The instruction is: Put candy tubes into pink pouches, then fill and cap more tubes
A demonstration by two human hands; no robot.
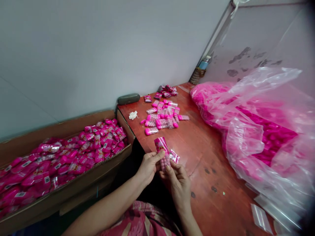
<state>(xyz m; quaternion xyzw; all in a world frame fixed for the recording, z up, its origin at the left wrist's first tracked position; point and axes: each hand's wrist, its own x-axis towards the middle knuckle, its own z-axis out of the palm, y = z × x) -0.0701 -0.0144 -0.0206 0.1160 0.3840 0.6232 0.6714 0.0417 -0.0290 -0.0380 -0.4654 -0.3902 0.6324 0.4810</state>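
My left hand [148, 165] and my right hand [179, 182] meet above the near edge of the red-brown table [209, 170]. Together they pinch a small pink printed packet [161, 146] with a clear tube of pink candy balls [165, 161] partly inside it. The packet's lower clear flap [174, 156] sticks out to the right. Both hands have their fingers closed on it. Farther back on the table lies a loose pile of several pink-capped candy tubes [163, 116].
A cardboard box [73, 183] full of filled pink packets sits at my left. A big clear plastic bag of pink tubes [258, 131] covers the table's right side. Small pink packets [167, 91], a dark case [128, 98] and a white scrap [133, 115] lie near the wall. Clear empty sleeves [261, 218] lie at bottom right.
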